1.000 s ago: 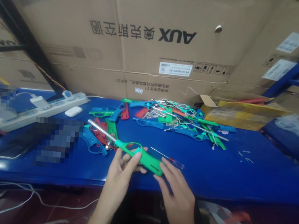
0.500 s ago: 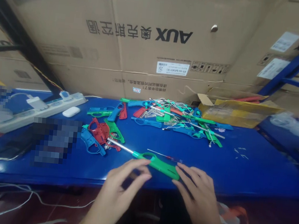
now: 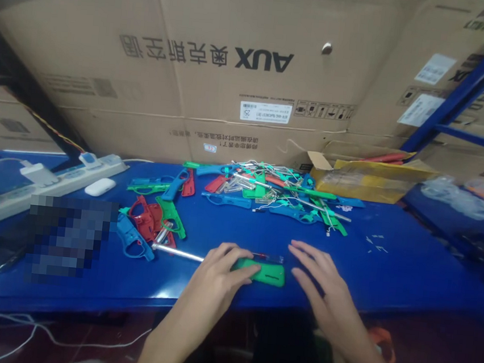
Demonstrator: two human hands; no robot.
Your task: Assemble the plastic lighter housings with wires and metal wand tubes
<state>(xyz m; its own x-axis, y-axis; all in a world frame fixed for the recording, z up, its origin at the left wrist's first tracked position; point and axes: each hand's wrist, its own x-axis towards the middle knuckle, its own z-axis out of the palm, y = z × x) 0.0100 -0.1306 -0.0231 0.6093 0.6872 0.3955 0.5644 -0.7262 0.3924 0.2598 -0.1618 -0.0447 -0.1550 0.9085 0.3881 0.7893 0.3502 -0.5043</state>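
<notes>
My left hand [image 3: 227,268] is closed over the middle of a green long-neck lighter [image 3: 271,274], thumb along its near side and fingers across the top. The lighter's metal tube [image 3: 181,253] sticks out to the left, and its trigger area is hidden under my fingers. To the right of the handle end, my right hand [image 3: 322,275] is held open with fingers apart, touching nothing. Just behind the lighter lies a thin screwdriver [image 3: 266,257], partly covered by my left hand.
Red, blue and green lighter shells [image 3: 148,218] lie at the left. A pile of lighter parts [image 3: 275,190] with metal tubes and wires sits at the back. A yellow-taped carton [image 3: 366,182] stands behind right, a white power strip [image 3: 53,189] far left.
My left hand has moved onto the lighter and closed around it. My right hand has let go of the handle end and drawn off to the right.
</notes>
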